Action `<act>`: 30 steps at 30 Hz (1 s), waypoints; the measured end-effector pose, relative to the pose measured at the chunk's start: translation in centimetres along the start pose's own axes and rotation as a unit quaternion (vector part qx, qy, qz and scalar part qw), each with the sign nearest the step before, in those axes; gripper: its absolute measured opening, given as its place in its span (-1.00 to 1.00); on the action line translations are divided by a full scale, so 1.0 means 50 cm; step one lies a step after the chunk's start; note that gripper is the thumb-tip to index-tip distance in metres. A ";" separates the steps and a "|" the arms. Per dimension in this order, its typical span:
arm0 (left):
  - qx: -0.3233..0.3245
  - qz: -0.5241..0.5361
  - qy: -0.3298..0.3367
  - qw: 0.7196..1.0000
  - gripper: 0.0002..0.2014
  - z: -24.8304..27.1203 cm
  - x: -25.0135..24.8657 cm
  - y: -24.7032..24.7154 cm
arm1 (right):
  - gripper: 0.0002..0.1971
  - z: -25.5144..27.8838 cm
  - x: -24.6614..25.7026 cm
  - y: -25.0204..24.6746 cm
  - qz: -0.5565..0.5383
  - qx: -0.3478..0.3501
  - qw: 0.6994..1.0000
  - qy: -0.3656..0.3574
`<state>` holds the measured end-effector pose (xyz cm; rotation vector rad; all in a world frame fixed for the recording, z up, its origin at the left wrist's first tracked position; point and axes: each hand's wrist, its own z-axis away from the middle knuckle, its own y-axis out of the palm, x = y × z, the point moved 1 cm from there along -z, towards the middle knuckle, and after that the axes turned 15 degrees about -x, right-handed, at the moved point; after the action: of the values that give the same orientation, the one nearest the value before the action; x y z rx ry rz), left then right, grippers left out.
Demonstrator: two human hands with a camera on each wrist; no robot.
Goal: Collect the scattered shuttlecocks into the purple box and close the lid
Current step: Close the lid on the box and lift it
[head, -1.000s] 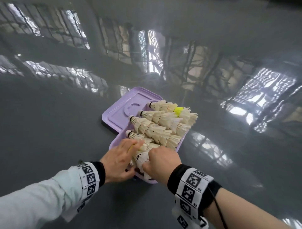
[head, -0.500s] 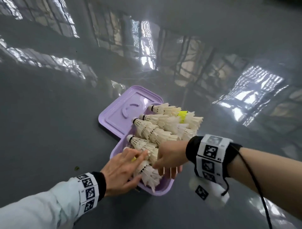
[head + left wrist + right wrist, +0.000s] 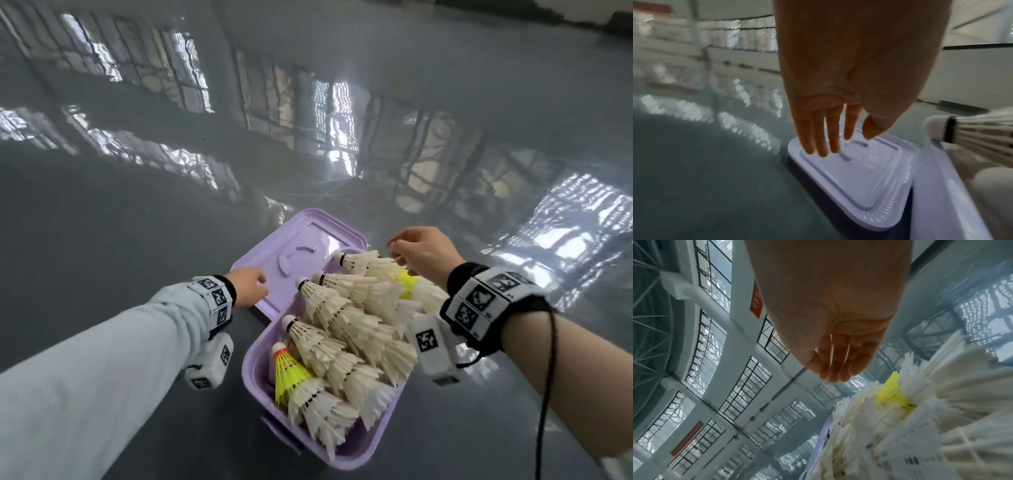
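The purple box sits open on the dark glossy floor, packed with several white shuttlecocks lying cork-end left. A yellow shuttlecock lies at the near end, and another yellow one shows among the feathers at the far right. The lid lies flat behind and left of the box. My left hand is over the lid's left edge, its fingers straight and holding nothing. My right hand hovers over the far feathers, fingers loose and empty.
The grey floor around the box mirrors windows and roof beams. A darker purple latch sticks out at the box's near end. Feather tips overhang the box's right rim.
Both hands have left the near end of the pile. The left hand has gone forward to the lid, and the right has swung to the far right of the shuttlecocks.
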<state>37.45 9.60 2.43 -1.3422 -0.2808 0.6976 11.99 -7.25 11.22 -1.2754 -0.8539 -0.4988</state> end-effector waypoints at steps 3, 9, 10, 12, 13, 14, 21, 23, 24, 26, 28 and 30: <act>0.009 -0.006 -0.104 0.995 -0.37 -0.034 0.006 0.051 | -0.81 -0.017 -0.024 -0.001 -0.031 -0.064 0.997 -0.010; -0.041 0.214 -0.315 0.924 -0.17 -0.078 0.059 0.122 | -0.79 -0.033 -0.082 -0.043 -0.130 -0.124 0.984 0.012; -0.045 0.240 -0.336 0.910 -0.28 -0.088 0.070 0.134 | -0.78 -0.041 -0.097 -0.051 -0.142 -0.137 0.980 0.024; -0.039 0.288 -0.358 0.887 -0.66 -0.098 0.097 0.146 | -0.79 -0.050 -0.121 -0.062 -0.160 -0.152 0.975 0.040; -0.037 0.316 -0.365 0.875 -0.83 -0.102 0.104 0.150 | -0.79 -0.054 -0.132 -0.066 -0.162 -0.152 0.974 0.044; -0.042 0.339 -0.377 0.861 -0.90 -0.104 0.113 0.154 | -0.79 -0.057 -0.141 -0.068 -0.163 -0.150 0.974 0.047; -0.120 0.510 -0.352 0.775 -0.87 -0.085 0.088 0.062 | -0.78 -0.043 -0.181 -0.071 -0.149 -0.117 0.979 0.069; -0.150 0.536 -0.287 0.780 -0.88 -0.077 0.061 0.007 | -0.79 -0.040 -0.180 -0.077 -0.140 -0.107 0.982 0.065; -0.176 0.530 -0.252 0.790 -0.78 -0.074 0.054 -0.019 | -0.80 -0.038 -0.176 -0.082 -0.137 -0.105 0.983 0.065; -0.259 0.463 -0.179 0.828 -0.66 -0.059 0.039 -0.074 | -0.81 -0.037 -0.168 -0.093 -0.131 -0.103 0.984 0.062; -0.345 0.360 -0.088 0.862 -0.64 -0.027 0.011 -0.127 | -0.82 -0.033 -0.163 -0.109 -0.127 -0.109 0.984 0.059; -0.406 0.282 0.007 0.869 -0.61 0.019 -0.033 -0.169 | -0.82 -0.033 -0.153 -0.128 -0.140 -0.118 0.981 0.062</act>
<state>38.17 8.81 11.02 -2.2860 -0.1663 1.1224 3.00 -11.41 9.08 -1.3292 -0.8912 -0.9168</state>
